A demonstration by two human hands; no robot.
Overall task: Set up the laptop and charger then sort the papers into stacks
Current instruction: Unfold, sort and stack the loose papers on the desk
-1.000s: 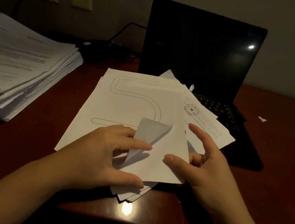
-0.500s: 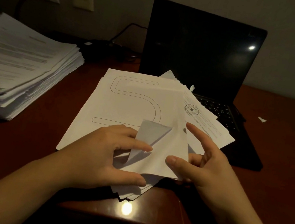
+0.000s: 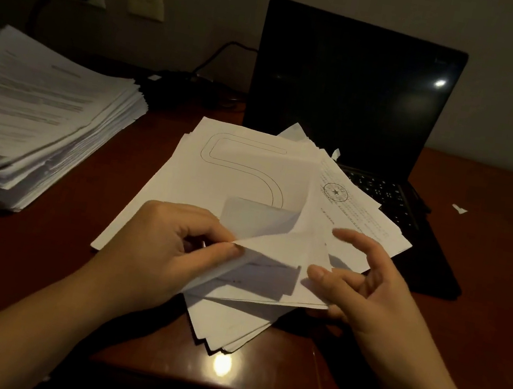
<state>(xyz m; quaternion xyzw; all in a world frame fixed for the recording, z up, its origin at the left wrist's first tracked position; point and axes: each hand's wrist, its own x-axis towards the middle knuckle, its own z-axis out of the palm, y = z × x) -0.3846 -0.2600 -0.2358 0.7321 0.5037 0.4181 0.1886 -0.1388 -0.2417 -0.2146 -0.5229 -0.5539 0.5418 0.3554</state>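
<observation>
Loose paper pile [image 3: 238,171] at centre of table [image 3: 490,267], far edge overlapping keyboard of open, dark laptop [image 3: 351,84]; left hand [image 3: 165,247] pinching curled-up corner of top sheet [image 3: 279,252]; right hand [image 3: 368,287] spread loose, thumb touching that sheet; taller stack [image 3: 34,116] at left.

Both forearms reach in from the near edge. The left hand [image 3: 168,247] lies knuckles up, thumb and forefinger pinching the raised corner of a sheet [image 3: 275,258]. The right hand [image 3: 368,291] faces palm inward, fingers [image 3: 353,239] spread and loosely bent.
</observation>
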